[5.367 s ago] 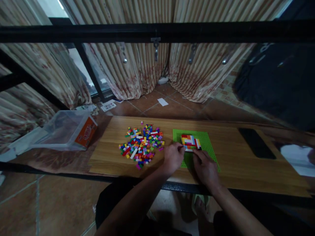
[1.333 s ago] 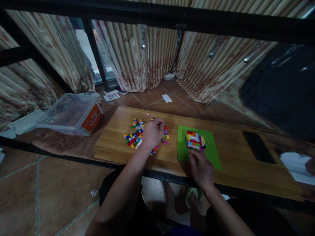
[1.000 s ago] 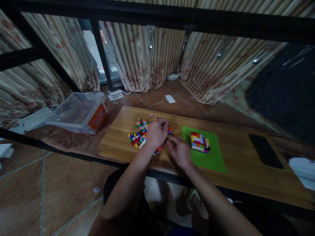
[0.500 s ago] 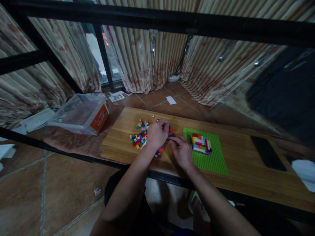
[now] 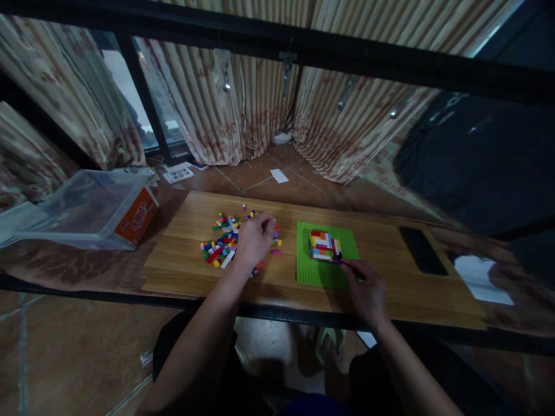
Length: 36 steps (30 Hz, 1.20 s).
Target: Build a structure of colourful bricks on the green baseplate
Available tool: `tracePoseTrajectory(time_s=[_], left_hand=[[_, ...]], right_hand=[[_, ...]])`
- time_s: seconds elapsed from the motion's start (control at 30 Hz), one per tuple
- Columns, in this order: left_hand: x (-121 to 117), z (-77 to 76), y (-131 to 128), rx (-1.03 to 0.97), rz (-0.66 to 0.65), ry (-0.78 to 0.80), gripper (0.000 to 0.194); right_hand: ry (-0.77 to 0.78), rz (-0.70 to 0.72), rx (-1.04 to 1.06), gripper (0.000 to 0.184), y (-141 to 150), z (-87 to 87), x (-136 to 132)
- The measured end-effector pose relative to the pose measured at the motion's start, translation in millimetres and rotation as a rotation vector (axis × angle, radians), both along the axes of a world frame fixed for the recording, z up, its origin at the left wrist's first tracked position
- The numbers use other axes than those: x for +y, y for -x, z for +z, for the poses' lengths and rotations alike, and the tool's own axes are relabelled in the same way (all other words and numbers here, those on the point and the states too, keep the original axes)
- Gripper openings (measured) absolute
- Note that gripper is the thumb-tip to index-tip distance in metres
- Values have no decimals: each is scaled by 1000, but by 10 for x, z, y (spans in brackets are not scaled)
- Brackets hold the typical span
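Observation:
My left hand (image 5: 255, 240) is over the loose pile of toy building bricks (image 5: 223, 245), thumb and fingertips pinched together. Whatever is between those fingertips is hidden. On the green baseplate (image 5: 310, 274) sits a low block built of bricks (image 5: 325, 245), striped in red, white, yellow, orange and light blue. My right hand (image 5: 366, 289) reaches in from the lower right, thumb and forefinger closed at the block's near right corner, beside a purple brick (image 5: 336, 261). Any piece in its fingers is too small to make out.
A wooden board (image 5: 173, 260) carries all of this. A black phone (image 5: 422, 250) lies at its right, near white paper (image 5: 481, 277). A clear plastic bin (image 5: 87, 208) with an orange label stands left. Curtains (image 5: 260, 115) and a dark bar (image 5: 260, 34) are beyond.
My right hand has gone from beside the brick pile back to the near right corner of the block. My left hand stays over the pile. The whole view has shifted.

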State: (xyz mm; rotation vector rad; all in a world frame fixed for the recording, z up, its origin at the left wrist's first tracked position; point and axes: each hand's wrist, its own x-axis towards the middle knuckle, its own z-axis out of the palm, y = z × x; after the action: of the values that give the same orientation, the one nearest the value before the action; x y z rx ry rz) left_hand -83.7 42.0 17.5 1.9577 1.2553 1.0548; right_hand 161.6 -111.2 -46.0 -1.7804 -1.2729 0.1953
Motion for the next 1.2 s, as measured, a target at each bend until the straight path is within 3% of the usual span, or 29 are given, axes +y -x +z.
tracePoseTrajectory(time_s=[0.23,0.73,0.87,1.2], left_hand=[[5,-32,-16,-9,-35,26,20],[3,-14,-14,28,6,18,19],[5,-11,-16,35,-3,17,19],[8,-27,-6,65,-5,-3,19]], right_hand=[[20,66,-48,31,-132,-14,200],[75,122,-263,29,-189,75,258],[92,76,-142,27,-197,62,298],[94,-96,415,36,-127,-14,295]])
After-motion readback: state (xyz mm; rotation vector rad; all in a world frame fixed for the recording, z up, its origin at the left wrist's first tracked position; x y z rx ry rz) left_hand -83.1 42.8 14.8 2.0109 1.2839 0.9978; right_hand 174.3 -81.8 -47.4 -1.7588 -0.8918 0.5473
